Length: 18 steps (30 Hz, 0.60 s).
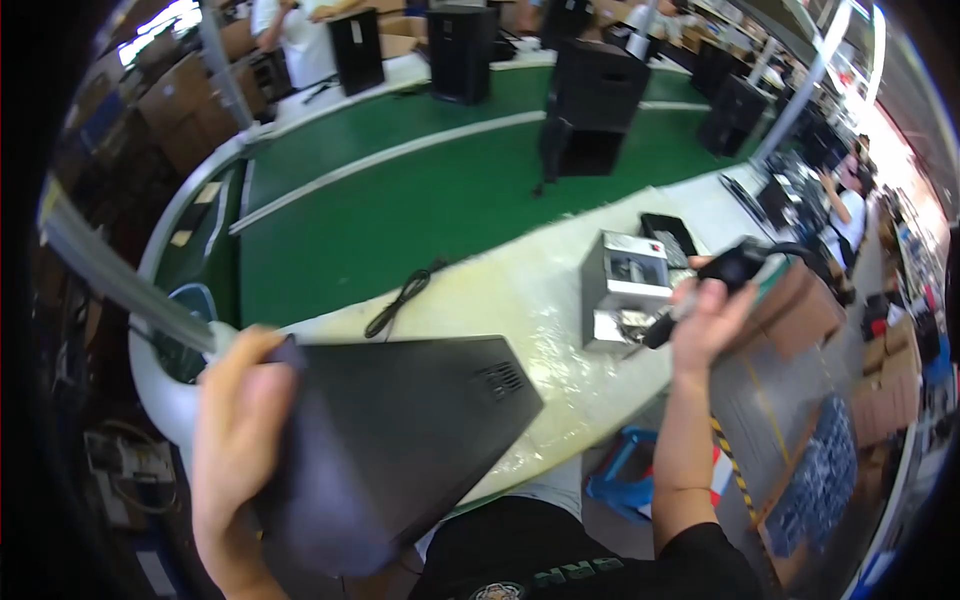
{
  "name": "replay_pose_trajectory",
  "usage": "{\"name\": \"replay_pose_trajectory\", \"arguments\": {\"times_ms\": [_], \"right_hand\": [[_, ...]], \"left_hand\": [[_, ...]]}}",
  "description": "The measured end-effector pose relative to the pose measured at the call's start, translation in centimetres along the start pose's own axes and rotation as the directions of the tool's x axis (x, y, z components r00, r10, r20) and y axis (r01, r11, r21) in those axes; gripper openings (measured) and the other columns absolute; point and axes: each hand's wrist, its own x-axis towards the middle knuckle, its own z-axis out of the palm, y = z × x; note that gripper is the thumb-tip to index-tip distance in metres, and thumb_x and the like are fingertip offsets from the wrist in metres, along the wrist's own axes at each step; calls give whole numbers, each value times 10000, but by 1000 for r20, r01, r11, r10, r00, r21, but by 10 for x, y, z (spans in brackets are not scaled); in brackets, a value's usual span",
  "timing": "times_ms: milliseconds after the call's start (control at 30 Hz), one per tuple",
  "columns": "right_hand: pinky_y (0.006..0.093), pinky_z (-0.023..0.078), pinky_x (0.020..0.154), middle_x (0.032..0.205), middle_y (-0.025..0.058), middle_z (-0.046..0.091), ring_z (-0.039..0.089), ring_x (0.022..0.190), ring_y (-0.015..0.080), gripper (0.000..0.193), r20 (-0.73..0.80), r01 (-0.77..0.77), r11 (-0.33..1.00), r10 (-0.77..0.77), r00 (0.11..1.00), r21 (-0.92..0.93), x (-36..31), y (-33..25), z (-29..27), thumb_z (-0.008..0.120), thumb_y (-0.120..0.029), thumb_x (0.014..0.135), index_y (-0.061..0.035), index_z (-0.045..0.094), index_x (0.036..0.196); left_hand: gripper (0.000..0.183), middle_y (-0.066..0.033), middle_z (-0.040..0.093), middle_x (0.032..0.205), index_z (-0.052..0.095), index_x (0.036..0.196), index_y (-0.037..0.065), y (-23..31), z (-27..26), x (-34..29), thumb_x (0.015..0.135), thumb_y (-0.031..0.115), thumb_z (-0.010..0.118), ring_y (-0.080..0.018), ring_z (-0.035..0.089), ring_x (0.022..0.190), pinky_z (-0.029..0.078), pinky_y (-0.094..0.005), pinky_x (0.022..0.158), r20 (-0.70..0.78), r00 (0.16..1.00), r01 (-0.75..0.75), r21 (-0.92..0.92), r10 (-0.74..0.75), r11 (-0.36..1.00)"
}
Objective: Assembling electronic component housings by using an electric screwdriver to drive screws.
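A black speaker cabinet [400,420] lies tilted on the near left of the bench, with a small slotted vent in its right part. My left hand [240,420] is closed round its left edge, fingers curled over the rim and blurred. To the right, my right hand [712,315] is raised beside the bench, fingers wrapped round a black hand-held power tool [735,265]. The tool's dark nose points down to the left; blur hides its exact kind. Near that nose stands an open metal box [628,275], and behind it a black tray [668,237] of small parts.
A coiled black cable [400,302] lies on the pale bench [550,330] behind the cabinet. Beyond runs a green conveyor [400,230] carrying black speaker cabinets [595,105]. A grey post [125,270] rises at left. Below right are a blue stool [620,480] and cardboard [800,315]. Other people work farther off.
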Motion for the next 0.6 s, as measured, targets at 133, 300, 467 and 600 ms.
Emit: {"name": "replay_pose_trajectory", "arguments": {"times_ms": [133, 300, 467, 600], "right_hand": [[250, 440, 469, 977, 137, 578, 540, 582, 129, 453, 2, 144, 978, -146, 989, 153, 61, -85, 25, 462, -383, 973, 2, 405, 1207], [270, 455, 534, 947, 175, 597, 526, 623, 134, 490, 110, 125, 861, -204, 973, 493, 121, -159, 80, 432, -399, 986, 48, 444, 1187], [255, 465, 478, 678, 112, 597, 539, 497, 142, 429, 112, 252, 879, -322, 940, 406, 130, -184, 142, 431, -365, 991, 49, 544, 995], [214, 428, 410, 780, 82, 559, 501, 452, 80, 235, 129, 122, 843, -220, 967, 524, 110, -188, 175, 471, -224, 994, -8, 413, 1065]], "left_hand": [[589, -267, 589, 1148, 482, 1256, -45, 38, 29, 57, 818, 313, 644, -384, 590, 1061, 455, -393, 916, 312, 892, -365, 71, 327, 928], [636, -251, 594, 1159, 478, 1283, -6, 60, 79, 90, 822, 397, 648, -397, 592, 1037, 460, -423, 910, 466, 849, -360, 164, 250, 918], [635, -242, 596, 1164, 491, 1271, -14, 71, 85, 94, 817, 395, 660, -387, 578, 1062, 446, -400, 929, 483, 844, -333, 129, 235, 934], [632, -245, 601, 1140, 506, 1227, -42, 72, 84, 95, 848, 451, 615, -356, 575, 1085, 443, -409, 933, 489, 835, -369, 155, 254, 916]]}}
